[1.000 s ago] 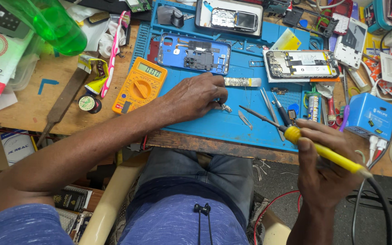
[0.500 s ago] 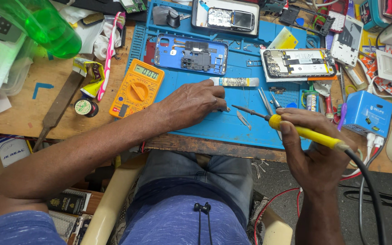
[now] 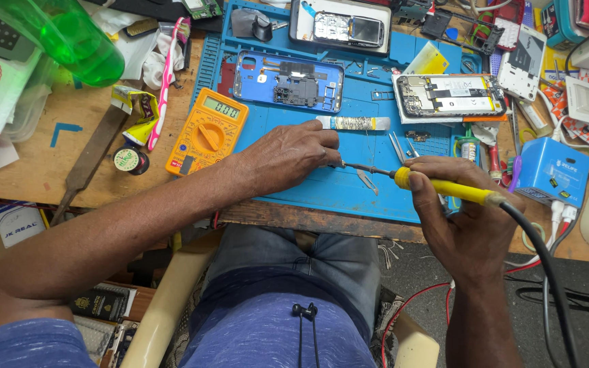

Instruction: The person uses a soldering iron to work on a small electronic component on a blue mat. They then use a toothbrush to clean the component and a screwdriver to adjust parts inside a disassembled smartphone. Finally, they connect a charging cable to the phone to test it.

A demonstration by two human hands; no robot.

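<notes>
My right hand (image 3: 461, 221) grips a yellow-handled soldering iron (image 3: 444, 187) with a black cord. Its metal tip points left and reaches the fingertips of my left hand (image 3: 288, 157). That left hand rests palm down on the blue work mat (image 3: 349, 194) and pinches something small that the fingers hide. A tube of solder wire (image 3: 352, 123) lies just beyond the left hand. Tweezers (image 3: 398, 146) lie on the mat beside the iron's tip.
An orange multimeter (image 3: 206, 133) sits left of the mat. An opened blue phone frame (image 3: 288, 82), an opened phone (image 3: 448, 95) and another phone (image 3: 345, 27) lie farther back. A blue box (image 3: 550, 170) stands right; a green bottle (image 3: 69, 37) far left.
My right hand has brought the soldering iron up and to the left, from beyond the table's front edge onto the mat, until its tip meets my left fingertips. The left hand stayed put.
</notes>
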